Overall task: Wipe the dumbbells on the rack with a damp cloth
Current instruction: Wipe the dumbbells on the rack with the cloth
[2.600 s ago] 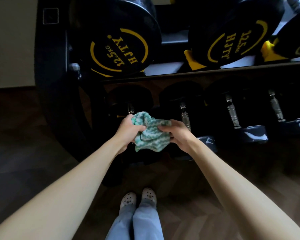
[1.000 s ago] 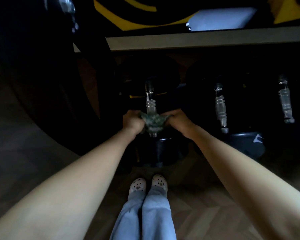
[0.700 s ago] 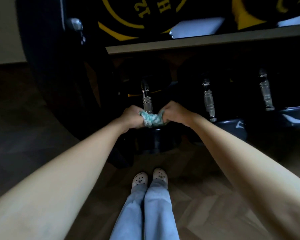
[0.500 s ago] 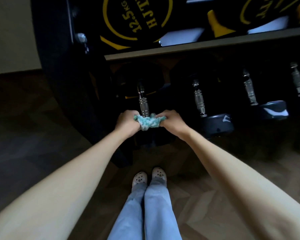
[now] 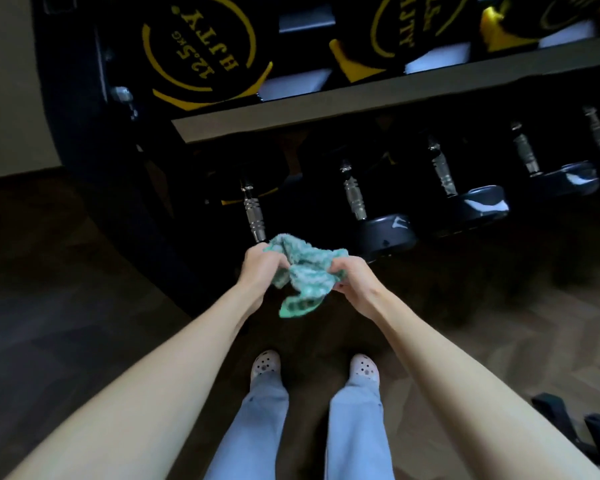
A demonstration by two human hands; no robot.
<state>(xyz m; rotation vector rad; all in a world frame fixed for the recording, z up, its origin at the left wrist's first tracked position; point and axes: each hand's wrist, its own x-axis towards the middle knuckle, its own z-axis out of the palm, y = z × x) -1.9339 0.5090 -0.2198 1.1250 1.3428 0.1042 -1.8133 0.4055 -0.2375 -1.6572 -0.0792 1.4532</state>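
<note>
Centre frame: left hand [image 5: 262, 268] and right hand [image 5: 355, 284] both grip a bunched green-and-white cloth [image 5: 305, 275], fingers curled into its folds. One corner hangs down between the wrists. The cloth sits just below the near end of the leftmost lower-tier dumbbell handle [image 5: 253, 216]; in the dim light they look apart, not certain. The rack [image 5: 361, 98] shelf edge crosses the upper frame, with a 12.5 kg dumbbell [image 5: 201, 53] upper left. Pale clogs [image 5: 264, 363] stand on the wood floor [image 5: 465, 323], bottom centre.

Dumbbell head [image 5: 201, 46], left end of upper shelf [image 5: 395, 95]: yellow "HJTY", "12.5KG", upside down. Next dumbbell head [image 5: 413, 32]: "HJTY", number partly cropped.
</note>
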